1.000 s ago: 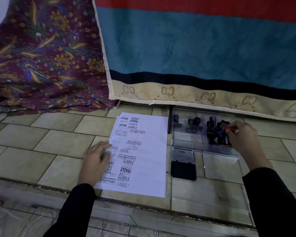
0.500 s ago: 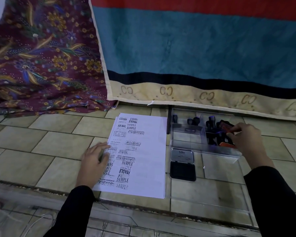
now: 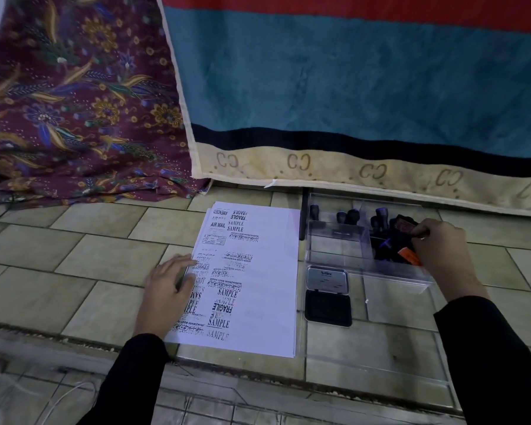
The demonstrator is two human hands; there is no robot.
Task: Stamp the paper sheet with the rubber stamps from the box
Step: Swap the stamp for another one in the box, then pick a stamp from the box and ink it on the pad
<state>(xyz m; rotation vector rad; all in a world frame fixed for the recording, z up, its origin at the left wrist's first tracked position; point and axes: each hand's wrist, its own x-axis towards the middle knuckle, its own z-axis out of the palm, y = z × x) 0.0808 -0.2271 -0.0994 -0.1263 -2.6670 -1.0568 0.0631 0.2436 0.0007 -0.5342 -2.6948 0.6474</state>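
While the left half of the paper sheet (image 3: 258, 280) already carries many impressions (AIR MAIL, FRAGILE, SAMPLE, several name stamps), judged well under way but not finished. Right half of the sheet blank, so room for more. Sheet flat on the tiled floor (image 3: 74, 271), topmost of a small stack, just left of the clear plastic box (image 3: 334, 250). Left hand (image 3: 169, 289) spread flat, fingers open, pressing the sheet's left edge, grasping nothing. Right hand (image 3: 439, 243) inside the box's right compartment, fingers pinched on a dark rubber stamp (image 3: 403, 225) with a reddish face, among the other stamps (image 3: 350, 216) standing upright along the far side. Ink pad (image 3: 328, 306) open, lid back, between box and sheet. Likely left to do: lifting this stamp out, inking, pressing onto free paper, repeating with the others
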